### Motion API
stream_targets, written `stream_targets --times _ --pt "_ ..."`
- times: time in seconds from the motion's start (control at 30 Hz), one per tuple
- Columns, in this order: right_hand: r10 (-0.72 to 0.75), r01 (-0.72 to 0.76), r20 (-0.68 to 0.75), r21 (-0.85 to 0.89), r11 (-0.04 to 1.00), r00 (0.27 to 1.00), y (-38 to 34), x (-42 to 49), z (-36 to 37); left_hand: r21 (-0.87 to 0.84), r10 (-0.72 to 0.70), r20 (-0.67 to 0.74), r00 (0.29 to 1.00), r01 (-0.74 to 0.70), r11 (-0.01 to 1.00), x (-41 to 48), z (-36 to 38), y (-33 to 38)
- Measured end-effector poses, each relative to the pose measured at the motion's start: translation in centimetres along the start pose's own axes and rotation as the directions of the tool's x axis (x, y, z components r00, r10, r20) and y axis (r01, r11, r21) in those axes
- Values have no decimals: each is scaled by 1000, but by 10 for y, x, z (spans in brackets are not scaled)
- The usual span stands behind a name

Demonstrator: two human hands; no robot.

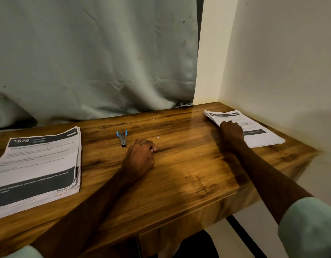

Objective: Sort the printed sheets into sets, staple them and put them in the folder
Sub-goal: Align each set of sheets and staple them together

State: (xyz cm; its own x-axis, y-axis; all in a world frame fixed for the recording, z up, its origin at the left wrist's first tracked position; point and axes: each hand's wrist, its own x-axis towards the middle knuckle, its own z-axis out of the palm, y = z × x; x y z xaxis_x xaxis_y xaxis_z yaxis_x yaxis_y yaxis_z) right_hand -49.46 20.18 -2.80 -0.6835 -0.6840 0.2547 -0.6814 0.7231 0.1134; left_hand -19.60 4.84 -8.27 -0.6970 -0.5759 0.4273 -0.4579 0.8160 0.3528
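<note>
Pale green sleeve [309,229] ends the right forearm at the near corner. Between two paper stacks, the brown wooden surface [179,174] lies open up to its front edge. Left hand [140,157] rests mid-surface, fingers curled under and holding nothing, just beside one grey metal stapler with blue ends [122,138]. Left stack of white printed sheets with dark bands [36,164] lies near the front edge. Right hand [231,130] lies on the far-right stack [261,136], which sits close to the cream wall [272,53]; I cannot tell whether its bent fingers pinch a sheet.
</note>
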Motion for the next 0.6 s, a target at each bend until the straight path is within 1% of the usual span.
stream_targets --times 0.1,0.2,0.27,0.37,0.47,0.53,0.6 --pt "9 -10 22 84 996 1000 -6 -6 -8 -23 2 9 1000 -1 1000 0 0 -1" --pt "-22 19 15 145 989 1000 -24 -23 -18 -54 -10 19 1000 11 998 3 0 0" --pt "-52 48 8 242 969 999 -44 -37 -23 -128 -34 23 999 37 991 4 -2 -1" --pt "-76 69 2 399 914 997 -83 -65 -34 -301 -99 12 995 99 949 2 -10 7" --pt "-105 82 22 483 872 994 -127 -97 -47 -475 -236 48 970 230 849 0 -21 16" --pt "-125 112 -11 527 842 992 -153 -117 -51 -612 -292 118 949 302 731 2 -23 17" --pt "-176 184 -68 548 816 982 -172 -130 -51 -728 -327 197 924 361 583 3 -23 18"
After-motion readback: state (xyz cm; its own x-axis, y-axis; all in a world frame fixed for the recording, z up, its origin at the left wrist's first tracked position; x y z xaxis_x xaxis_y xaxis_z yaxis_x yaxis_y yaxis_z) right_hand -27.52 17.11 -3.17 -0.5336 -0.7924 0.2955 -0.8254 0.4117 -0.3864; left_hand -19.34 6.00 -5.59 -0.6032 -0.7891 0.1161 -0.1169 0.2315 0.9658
